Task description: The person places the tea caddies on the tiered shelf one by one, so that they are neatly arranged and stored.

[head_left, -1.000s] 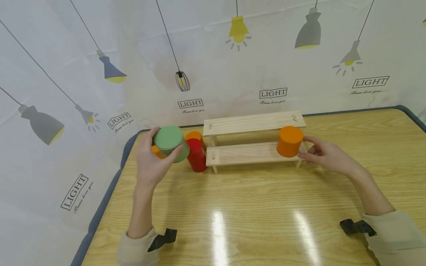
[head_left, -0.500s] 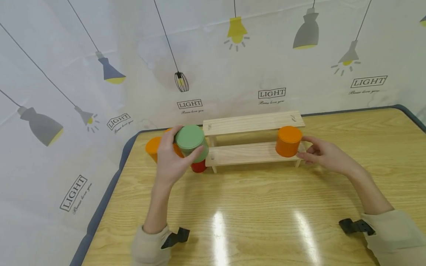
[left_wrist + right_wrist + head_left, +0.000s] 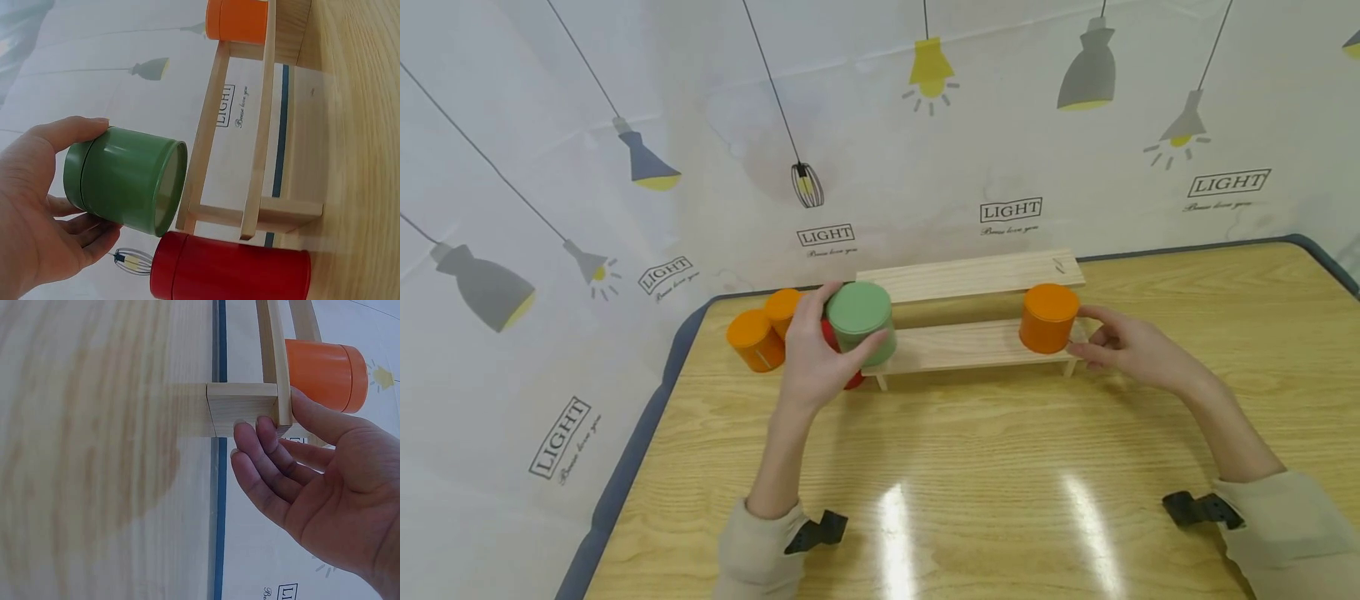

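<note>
My left hand (image 3: pixel 820 358) grips a green lidded tin (image 3: pixel 861 321), fingers and thumb around its sides. In the left wrist view the tin's base hangs above the lower board of a two-step wooden shelf (image 3: pixel 955 346), near its left end. A tall red tin (image 3: pixel 231 265) stands beside that end, mostly hidden in the head view. An orange tin (image 3: pixel 1049 318) sits on the lower board's right end. My right hand (image 3: pixel 1131 350) holds that end of the shelf, with the thumb at the board and the fingers curled beside it (image 3: pixel 331 481).
Two more orange tins, one in front (image 3: pixel 756 340) and one behind (image 3: pixel 783 310), stand left of the shelf on the wooden table (image 3: pixel 985 467). A white backdrop (image 3: pixel 880 125) printed with lamps rises along the table's dark back edge.
My left hand has carried the green tin rightward, from over the orange tins, past the red one, to the shelf's left end. My right hand stays at the shelf's right end.
</note>
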`<state>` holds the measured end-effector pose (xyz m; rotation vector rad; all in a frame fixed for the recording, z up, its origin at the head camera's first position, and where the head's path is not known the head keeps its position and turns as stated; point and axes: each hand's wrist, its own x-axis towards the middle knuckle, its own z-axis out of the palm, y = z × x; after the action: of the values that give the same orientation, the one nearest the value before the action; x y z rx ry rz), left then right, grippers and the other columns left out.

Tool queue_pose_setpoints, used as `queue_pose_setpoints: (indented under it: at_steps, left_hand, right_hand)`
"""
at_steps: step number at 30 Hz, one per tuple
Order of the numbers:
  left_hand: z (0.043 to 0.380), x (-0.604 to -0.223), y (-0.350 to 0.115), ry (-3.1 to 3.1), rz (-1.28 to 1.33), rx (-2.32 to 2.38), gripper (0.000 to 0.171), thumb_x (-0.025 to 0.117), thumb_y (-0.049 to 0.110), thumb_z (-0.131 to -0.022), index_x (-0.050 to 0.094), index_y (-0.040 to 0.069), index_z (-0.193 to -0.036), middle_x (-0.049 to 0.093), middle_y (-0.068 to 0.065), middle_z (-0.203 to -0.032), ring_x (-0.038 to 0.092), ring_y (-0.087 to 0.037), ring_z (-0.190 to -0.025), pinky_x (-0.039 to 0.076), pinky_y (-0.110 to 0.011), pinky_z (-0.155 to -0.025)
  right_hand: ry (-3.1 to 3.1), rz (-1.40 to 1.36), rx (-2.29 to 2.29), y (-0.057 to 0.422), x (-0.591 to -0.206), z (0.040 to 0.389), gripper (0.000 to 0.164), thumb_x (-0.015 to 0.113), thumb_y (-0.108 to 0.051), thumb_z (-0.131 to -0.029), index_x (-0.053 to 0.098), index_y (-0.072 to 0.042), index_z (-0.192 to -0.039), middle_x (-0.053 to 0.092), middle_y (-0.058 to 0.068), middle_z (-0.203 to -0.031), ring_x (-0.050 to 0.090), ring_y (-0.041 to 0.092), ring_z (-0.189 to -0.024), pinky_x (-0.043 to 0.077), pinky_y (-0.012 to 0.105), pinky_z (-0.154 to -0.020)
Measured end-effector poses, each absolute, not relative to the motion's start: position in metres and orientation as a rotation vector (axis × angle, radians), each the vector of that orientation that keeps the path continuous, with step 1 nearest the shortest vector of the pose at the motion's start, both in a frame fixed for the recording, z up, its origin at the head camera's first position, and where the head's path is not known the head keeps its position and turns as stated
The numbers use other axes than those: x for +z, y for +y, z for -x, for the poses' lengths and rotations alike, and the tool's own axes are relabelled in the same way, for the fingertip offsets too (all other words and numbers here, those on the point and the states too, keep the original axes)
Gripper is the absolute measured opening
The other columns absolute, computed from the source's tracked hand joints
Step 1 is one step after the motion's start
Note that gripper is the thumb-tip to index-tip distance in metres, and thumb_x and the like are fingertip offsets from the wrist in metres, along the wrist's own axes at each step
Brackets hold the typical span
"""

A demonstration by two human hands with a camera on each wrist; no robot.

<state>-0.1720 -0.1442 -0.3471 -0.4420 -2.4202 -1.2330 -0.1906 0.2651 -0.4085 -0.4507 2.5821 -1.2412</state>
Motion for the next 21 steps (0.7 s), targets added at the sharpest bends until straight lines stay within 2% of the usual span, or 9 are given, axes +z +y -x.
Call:
queue_pose_setpoints:
  at_steps: [12,21]
  left_hand:
    - [0.178,-0.362,-0.110,-2.446,0.536,-1.273,0.078,0.090,0.025,-0.076,0.051,-0.003,-0.137,0.056,-0.016,-0.129,0.055,-0.028,-0.112,0.052,-0.043,-0.092]
    - [0.182,-0.371,-0.081,-2.448,0.551,-1.348,0.076,0.090,0.024,-0.076,0.051,-0.002,-0.136,0.056,-0.015,-0.130,0.055,-0.026,-0.111,0.052,-0.042,-0.092]
  right_hand:
    - [2.592,0.461,-1.241,0.266,-0.409,0.191,0.072,0.063,-0.027,-0.102,0.027,0.008,-0.153,0.068,0.012,-0.095,0.069,0.025,-0.083,0.058,0.036,-0.074]
    - [2.608,0.475,-1.218,0.266,-0.409,0.190,0.072,0.063,-0.027,-0.102,0.027,0.009,-0.153,0.069,0.011,-0.096,0.068,0.025,-0.082,0.057,0.037,-0.072]
